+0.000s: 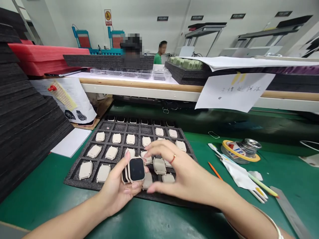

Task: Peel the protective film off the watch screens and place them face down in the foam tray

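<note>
My left hand is closed around a small stack of smartwatch cases, the front one showing its dark screen and pale rim. To the right of the stack, my right hand has its thumb and fingers spread apart with nothing between them. Both hands are over a black foam tray divided into square compartments. Many compartments hold a pale watch case lying back side up; the far row holds dark-faced pieces. My right hand and the held stack hide part of the tray's near right area.
On the right lie an orange stick, white cloth, a metal ruler and a yellow-rimmed clear container. Stacked black foam stands at the left beside white paper. A shelf crosses behind; people are beyond it.
</note>
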`<act>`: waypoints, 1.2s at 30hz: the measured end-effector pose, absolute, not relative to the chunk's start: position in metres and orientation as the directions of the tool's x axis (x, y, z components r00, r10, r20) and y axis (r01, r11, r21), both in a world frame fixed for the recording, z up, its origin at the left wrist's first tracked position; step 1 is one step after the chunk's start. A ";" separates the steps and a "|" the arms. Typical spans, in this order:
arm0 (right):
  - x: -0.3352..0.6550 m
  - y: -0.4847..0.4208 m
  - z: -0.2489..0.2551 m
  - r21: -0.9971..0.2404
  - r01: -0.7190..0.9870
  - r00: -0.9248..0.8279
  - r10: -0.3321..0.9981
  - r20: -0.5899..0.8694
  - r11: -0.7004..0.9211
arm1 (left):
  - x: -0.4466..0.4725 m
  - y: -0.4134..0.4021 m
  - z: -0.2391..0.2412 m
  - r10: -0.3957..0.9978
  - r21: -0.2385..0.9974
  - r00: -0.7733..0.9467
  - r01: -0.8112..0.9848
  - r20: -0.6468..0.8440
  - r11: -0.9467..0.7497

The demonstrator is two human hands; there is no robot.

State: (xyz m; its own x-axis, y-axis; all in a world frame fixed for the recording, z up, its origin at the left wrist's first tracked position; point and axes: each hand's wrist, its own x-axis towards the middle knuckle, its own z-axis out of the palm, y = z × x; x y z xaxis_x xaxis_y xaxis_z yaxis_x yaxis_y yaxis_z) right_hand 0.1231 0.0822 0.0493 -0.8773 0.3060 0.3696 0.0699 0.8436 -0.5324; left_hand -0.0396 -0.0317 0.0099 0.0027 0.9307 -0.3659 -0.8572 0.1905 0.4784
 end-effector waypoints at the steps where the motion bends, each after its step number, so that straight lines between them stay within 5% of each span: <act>1: 0.120 0.076 0.048 -0.538 -0.004 -0.872 0.261 0.414 0.843 | -0.039 -0.032 0.009 0.928 0.488 0.015 -0.848 -0.372 0.209; 9: 0.104 0.064 0.031 -0.604 -0.156 -0.782 0.276 0.559 0.782 | -0.039 -0.032 0.002 0.952 0.478 0.046 -0.857 -0.303 0.193; 15: 0.109 0.073 0.042 -0.781 -0.227 -0.431 0.659 0.616 0.581 | -0.038 -0.035 0.007 0.960 0.528 0.137 -0.811 -0.246 0.251; 19: 0.111 0.075 0.047 -0.800 -0.272 -0.351 0.720 0.599 0.534 | -0.040 -0.036 0.010 0.965 0.527 0.152 -0.814 -0.212 0.244; 24: 0.110 0.078 0.042 -0.718 -0.267 -0.430 0.587 0.686 0.643 | -0.041 -0.038 0.009 0.970 0.523 0.149 -0.821 -0.191 0.229; 31: 0.114 0.076 0.041 -0.313 -0.265 -0.561 0.118 0.819 0.912 | -0.039 -0.038 0.008 0.973 0.500 0.134 -0.839 -0.188 0.212; 36: 0.120 0.068 0.041 -0.251 -0.311 -0.653 -0.014 0.757 0.917 | -0.040 -0.038 0.010 0.961 0.474 0.143 -0.846 -0.235 0.242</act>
State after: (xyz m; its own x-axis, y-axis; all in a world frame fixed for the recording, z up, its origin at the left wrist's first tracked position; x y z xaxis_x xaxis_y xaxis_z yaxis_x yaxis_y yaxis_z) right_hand 0.1200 0.0683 0.0410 -0.6532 -0.0136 0.7571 -0.3106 0.9167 -0.2515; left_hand -0.0397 -0.0380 0.0095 0.1431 0.9613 -0.2355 -0.8464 0.2422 0.4743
